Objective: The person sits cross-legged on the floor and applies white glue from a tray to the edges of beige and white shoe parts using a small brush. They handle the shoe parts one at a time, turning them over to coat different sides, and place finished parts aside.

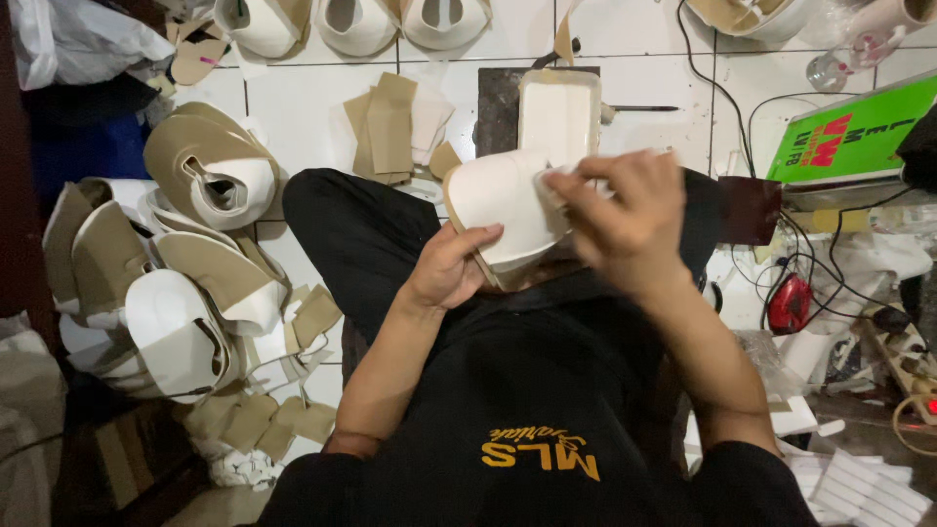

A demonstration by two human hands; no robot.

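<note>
Your left hand (451, 268) grips the white curved shoe upper with tan lining (503, 210) over your lap, fingers curled around its near edge; your right hand (625, 220) pinches a small white strip (549, 185) against it. Loose pressure could let the strip lift

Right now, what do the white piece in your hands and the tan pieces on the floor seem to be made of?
White piece: looks like matte synthetic leather or foam sheet, since it curves smoothly over a tan backing. Tan pieces: probably thin board or fibre lining, flat, dull and cleanly cut.
</note>
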